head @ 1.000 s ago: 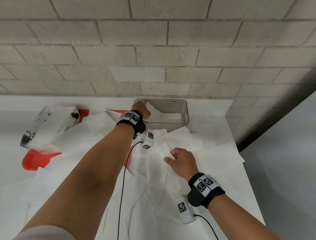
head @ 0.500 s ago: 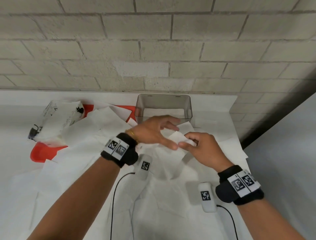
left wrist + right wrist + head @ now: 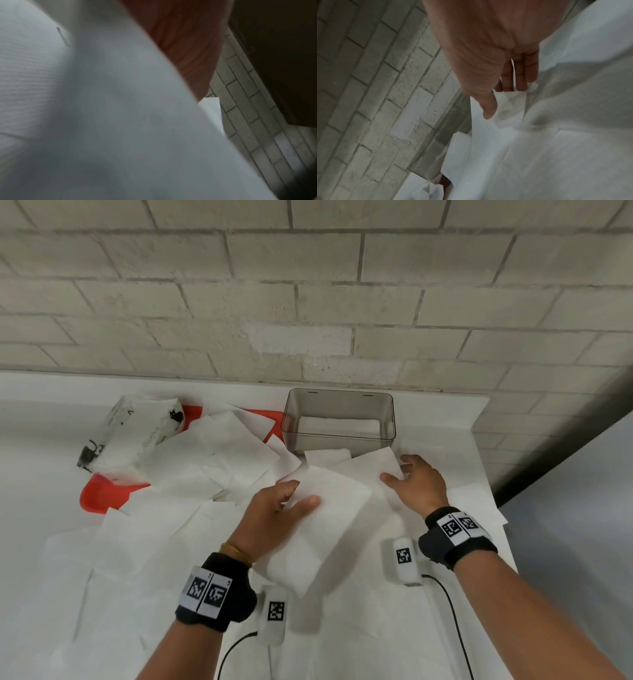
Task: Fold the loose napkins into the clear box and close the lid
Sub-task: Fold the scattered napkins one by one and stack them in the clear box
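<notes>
1. head view: the left hand (image 3: 274, 515) pinches a folded napkin (image 3: 318, 529), thumb on top and fingers under its near-left edge, holding it raised above the loose napkins (image 3: 164, 529) that cover the white table (image 3: 442, 419).
2. the right hand (image 3: 416, 486) lies to the right of the folded napkin, apart from it, with its fingers reaching into the edge of another sheet (image 3: 371, 463) just in front of the clear box (image 3: 339, 419); whether it pinches that sheet or only touches it cannot be told.
3. right wrist view: the right hand's fingers (image 3: 524, 75) are nearly straight and dip behind a napkin edge, thumb held apart.
4. the clear box stands open at the back of the table near the brick wall (image 3: 308, 302), with a flat layer of white napkins inside.
5. to its left lie a red tray (image 3: 99, 494), mostly buried under napkins, and a printed wrapper (image 3: 137, 433).
6. left wrist view: blurred; white napkin fills most of it.
</notes>
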